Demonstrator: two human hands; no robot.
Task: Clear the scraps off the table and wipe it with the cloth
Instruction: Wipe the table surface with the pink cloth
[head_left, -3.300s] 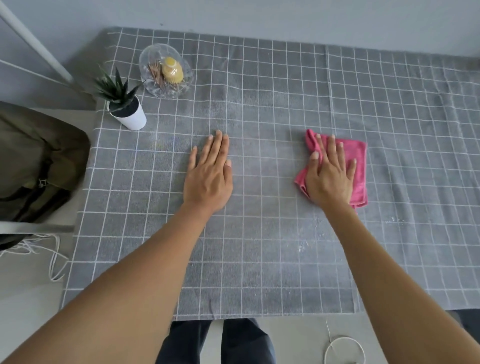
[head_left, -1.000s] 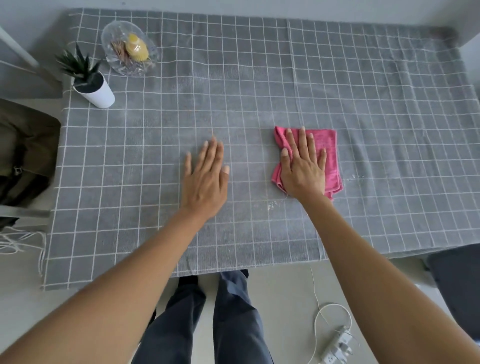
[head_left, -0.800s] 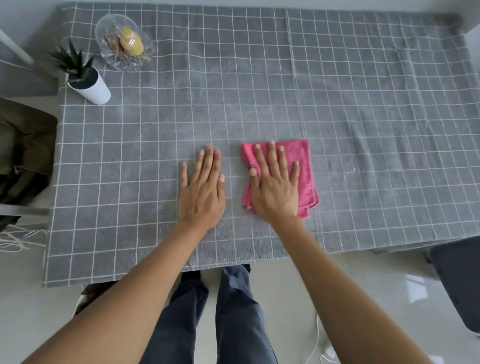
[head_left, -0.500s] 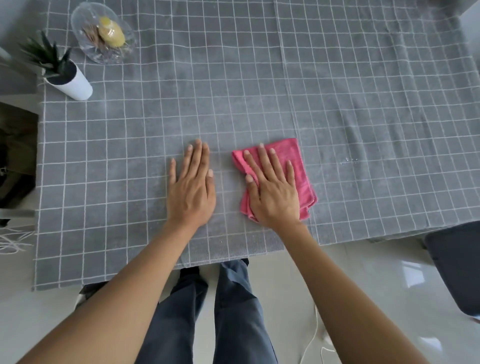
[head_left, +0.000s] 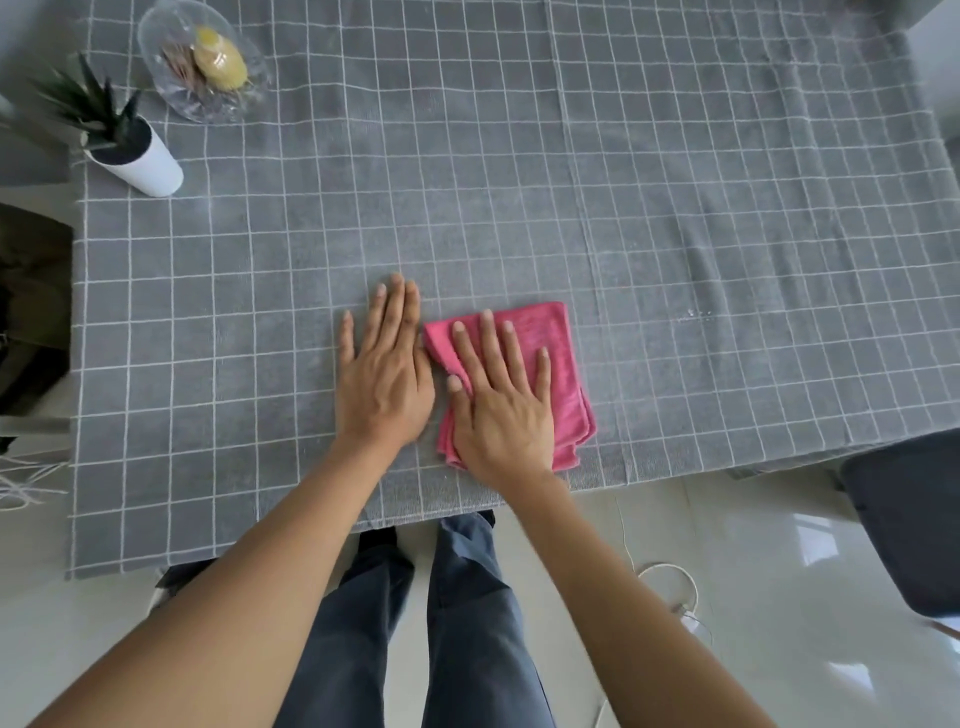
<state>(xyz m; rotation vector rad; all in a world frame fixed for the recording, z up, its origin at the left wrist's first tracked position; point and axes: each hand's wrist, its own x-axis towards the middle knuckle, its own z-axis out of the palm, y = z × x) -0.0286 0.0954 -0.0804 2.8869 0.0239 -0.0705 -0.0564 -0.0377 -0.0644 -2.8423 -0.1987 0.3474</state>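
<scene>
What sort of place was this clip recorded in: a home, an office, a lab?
Most likely a home dining or living area: a table under a grey checked tablecloth, a small potted plant, a clear dish holding toothpicks, and a glossy tiled floor with a charger cable.

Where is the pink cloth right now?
In the head view the pink cloth lies flat near the table's front edge, slightly right of centre, pressed under the right hand, with the left hand flat just beside it.

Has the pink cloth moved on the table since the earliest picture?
Yes. The pink cloth slid left under the right hand, now beside the resting left hand.
</scene>
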